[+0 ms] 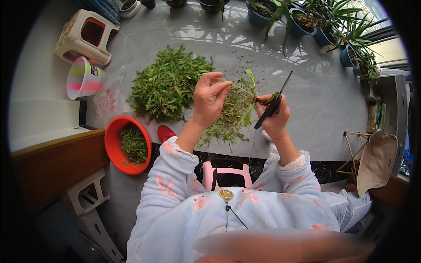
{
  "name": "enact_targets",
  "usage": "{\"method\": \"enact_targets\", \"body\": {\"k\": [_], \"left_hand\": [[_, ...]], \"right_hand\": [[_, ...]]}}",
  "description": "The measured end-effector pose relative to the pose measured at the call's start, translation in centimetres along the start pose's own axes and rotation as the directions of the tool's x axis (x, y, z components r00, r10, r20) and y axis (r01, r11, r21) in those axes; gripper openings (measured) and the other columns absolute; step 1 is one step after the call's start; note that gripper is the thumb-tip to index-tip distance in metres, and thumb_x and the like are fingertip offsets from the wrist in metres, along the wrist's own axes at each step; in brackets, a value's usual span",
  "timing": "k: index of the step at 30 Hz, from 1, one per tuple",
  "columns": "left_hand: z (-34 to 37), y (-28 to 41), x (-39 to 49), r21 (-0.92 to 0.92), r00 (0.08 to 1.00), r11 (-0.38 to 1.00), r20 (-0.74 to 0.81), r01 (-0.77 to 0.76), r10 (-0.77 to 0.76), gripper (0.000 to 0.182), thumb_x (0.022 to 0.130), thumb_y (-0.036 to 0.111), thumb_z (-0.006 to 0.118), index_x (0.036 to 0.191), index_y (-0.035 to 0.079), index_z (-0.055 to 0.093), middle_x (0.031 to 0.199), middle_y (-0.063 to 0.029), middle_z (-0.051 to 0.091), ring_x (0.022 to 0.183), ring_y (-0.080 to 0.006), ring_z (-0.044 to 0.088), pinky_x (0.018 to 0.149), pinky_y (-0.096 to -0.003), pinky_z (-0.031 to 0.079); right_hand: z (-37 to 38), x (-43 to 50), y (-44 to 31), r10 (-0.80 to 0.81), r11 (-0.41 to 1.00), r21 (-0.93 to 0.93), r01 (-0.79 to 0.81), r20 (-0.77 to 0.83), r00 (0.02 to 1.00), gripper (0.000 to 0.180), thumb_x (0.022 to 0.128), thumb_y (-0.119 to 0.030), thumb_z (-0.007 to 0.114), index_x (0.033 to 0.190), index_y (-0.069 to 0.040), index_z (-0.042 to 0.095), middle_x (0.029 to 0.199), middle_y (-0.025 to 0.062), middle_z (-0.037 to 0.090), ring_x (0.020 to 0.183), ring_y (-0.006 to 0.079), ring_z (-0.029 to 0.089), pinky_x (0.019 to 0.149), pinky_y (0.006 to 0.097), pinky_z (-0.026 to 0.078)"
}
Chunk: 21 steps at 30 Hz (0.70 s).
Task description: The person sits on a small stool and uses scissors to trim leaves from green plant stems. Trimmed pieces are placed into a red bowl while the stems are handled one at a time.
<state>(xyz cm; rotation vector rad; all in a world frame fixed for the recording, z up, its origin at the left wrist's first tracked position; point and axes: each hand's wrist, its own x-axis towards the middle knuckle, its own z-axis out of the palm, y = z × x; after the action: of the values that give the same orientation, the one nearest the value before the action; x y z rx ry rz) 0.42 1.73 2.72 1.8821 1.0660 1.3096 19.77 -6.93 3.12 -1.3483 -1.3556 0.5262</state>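
Observation:
My right hand (275, 115) grips a pair of black-handled scissors (269, 111), its blades pointing up and away. Between the thumb and forefinger of that same hand is the root end of a small leafy green plant (251, 85). With thumb and forefinger, my left hand (212, 98) pinches a leaf tip of this plant. Below both hands, a loose heap of yellowish trimmings (227, 126) lies on the grey floor tiles. Left of it rises a large pile of leafy greens (167, 85). A red basin (110, 144) by my left leg holds more greens (133, 144).
A pink stool (227, 170) stands between my legs. At left are a white-and-pink bucket (82, 79), a clear plastic bag (111, 98) bearing writing, and a cream stool (88, 36). Potted plants (302, 21) line the far edge. A folding seat (376, 161) stands right.

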Motion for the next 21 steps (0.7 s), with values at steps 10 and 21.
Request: {"method": "enact_targets", "body": {"k": [10,21], "left_hand": [[0.2,1.8,-1.1,0.132,0.976,0.968,0.000,-0.214,0.216,0.015,0.076,-0.001,0.074,0.090,0.005,0.073,0.108,-0.0102,0.060,0.098,-0.0276,0.059,0.081,-0.0368,0.048],[-0.8,0.5,-1.0,0.161,0.994,0.985,-0.076,-0.068,0.081,0.008,0.077,0.005,0.071,0.085,0.006,0.071,0.097,-0.0082,0.060,0.096,-0.0286,0.057,0.086,-0.0405,0.042]], "right_hand": [[0.7,0.7,0.7,0.046,0.991,-0.113,-0.068,-0.188,0.981,0.024,0.075,0.000,0.074,0.093,-0.003,0.059,0.078,0.0087,0.070,0.066,0.0129,0.067,0.061,0.0259,0.052],[0.2,1.2,2.8,0.029,0.922,-0.372,-0.108,-0.211,0.977,0.029,0.072,0.000,0.074,0.093,-0.006,0.054,0.080,0.0071,0.070,0.068,0.0215,0.069,0.064,0.0301,0.054]]}}
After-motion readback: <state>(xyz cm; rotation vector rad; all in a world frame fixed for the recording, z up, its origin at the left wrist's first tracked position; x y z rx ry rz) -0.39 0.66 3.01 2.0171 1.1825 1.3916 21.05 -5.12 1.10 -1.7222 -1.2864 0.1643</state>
